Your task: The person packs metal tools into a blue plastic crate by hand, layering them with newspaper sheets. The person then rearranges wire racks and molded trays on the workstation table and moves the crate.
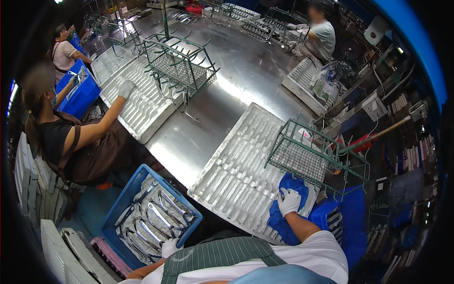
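My left hand (170, 247), in a white glove, is at the near right rim of a blue bin (124, 193). Its fingers curl beside several silver wrenches (150, 230), and what they hold is hidden. The wrenches lie on grey, crumpled wrapping inside the bin. My right hand (289, 201), also gloved, presses on a bunched blue cloth (283, 226) with its fingers bent into it. This cloth rests on the near right part of a white ridged tray (236, 168), whose rows of slots hold no wrenches that I can make out.
A green wire basket rack (302, 154) stands over the tray's right side; another rack (182, 71) is farther off on the metal table (236, 61). At left a co-worker's gloved hand (126, 88) touches another ridged tray (146, 106). A blue crate (326, 211) sits by my right arm.
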A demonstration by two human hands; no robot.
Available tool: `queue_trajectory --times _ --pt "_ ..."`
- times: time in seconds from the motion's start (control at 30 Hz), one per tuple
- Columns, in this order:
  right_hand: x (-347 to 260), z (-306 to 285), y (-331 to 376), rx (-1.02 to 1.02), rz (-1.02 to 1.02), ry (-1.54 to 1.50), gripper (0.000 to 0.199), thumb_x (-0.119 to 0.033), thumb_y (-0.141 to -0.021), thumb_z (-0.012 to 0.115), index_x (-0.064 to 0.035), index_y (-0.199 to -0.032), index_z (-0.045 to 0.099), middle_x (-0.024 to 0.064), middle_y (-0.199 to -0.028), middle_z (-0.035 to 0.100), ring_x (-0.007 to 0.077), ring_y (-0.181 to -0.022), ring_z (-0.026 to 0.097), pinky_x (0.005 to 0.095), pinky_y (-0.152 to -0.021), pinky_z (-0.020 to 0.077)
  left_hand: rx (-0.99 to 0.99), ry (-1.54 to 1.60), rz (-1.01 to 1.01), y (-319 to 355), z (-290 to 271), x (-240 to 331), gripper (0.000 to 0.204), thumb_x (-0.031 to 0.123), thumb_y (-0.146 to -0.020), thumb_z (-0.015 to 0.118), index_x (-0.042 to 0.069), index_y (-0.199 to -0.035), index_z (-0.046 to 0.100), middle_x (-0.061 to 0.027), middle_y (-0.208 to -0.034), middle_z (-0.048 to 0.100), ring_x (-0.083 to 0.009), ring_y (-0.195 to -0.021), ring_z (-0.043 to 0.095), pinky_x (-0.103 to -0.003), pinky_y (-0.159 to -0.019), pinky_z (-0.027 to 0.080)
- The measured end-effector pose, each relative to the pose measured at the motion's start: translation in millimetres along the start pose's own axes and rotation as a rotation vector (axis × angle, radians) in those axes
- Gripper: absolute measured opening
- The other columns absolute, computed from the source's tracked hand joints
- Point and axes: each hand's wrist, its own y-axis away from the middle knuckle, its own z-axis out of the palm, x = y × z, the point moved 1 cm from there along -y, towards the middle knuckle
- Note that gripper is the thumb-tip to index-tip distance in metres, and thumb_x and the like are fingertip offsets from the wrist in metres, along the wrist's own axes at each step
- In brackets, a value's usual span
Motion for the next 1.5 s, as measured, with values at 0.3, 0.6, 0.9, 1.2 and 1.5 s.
queue_trajectory --times 0.3,0.6,0.9,1.2,1.5 --pt "0.6 3.6 1.1 -0.039 0.026 -0.010 0.022 -0.025 -0.076 0.062 -0.0100 -0.091 0.068 0.0124 -0.084 0.063 0.0312 -0.076 0.059 0.0429 -0.067 0.0458 -0.105 -0.017 -0.083 -3.0 8.5 -9.3 0.040 0.037 -0.066 0.068 0.018 -0.101 0.066 -0.0086 -0.087 0.062 -0.0281 -0.081 0.061 -0.041 -0.069 0.048" --pt "6.9 8.7 1.7 0.009 -0.007 0.036 0.023 -0.028 -0.077 0.062 -0.0126 -0.092 0.069 0.0108 -0.084 0.063 0.0304 -0.077 0.059 0.0431 -0.066 0.0451 0.125 -0.005 -0.001 -3.7 -22.8 29.4 0.025 0.032 -0.068 0.067 0.015 -0.087 0.067 -0.0121 -0.073 0.062 -0.0317 -0.065 0.061 -0.044 -0.060 0.046" --pt "9.2 25.2 10.7 0.052 -0.087 0.079 0.029 -0.034 -0.084 0.056 -0.0113 -0.095 0.068 0.0137 -0.086 0.064 0.0312 -0.077 0.062 0.0439 -0.065 0.0478 0.535 0.030 -0.300 49.3 -74.3 90.9 0.051 0.033 -0.071 0.072 0.009 -0.114 0.059 -0.0152 -0.103 0.059 -0.0342 -0.096 0.054 -0.044 -0.083 0.044" --pt "24.2 16.8 14.6 0.085 -0.130 -0.040 0.039 -0.040 -0.089 0.052 -0.0063 -0.103 0.067 0.0170 -0.099 0.066 0.0343 -0.084 0.063 0.0423 -0.072 0.0489 0.209 0.330 -1.221 275.5 75.1 117.7 0.044 0.045 -0.088 0.047 0.009 -0.109 0.062 -0.0172 -0.103 0.062 -0.0342 -0.097 0.058 -0.043 -0.086 0.045" --pt "-117.6 24.5 14.9 -0.020 -1.042 -0.662 0.035 -0.029 -0.090 0.056 0.0007 -0.107 0.063 0.0196 -0.107 0.063 0.0357 -0.096 0.060 0.0437 -0.083 0.0469 0.354 0.998 -1.450 332.8 170.8 164.4 0.056 0.050 -0.087 0.046 0.002 -0.110 0.062 -0.0214 -0.109 0.061 -0.0377 -0.105 0.056 -0.043 -0.092 0.042"
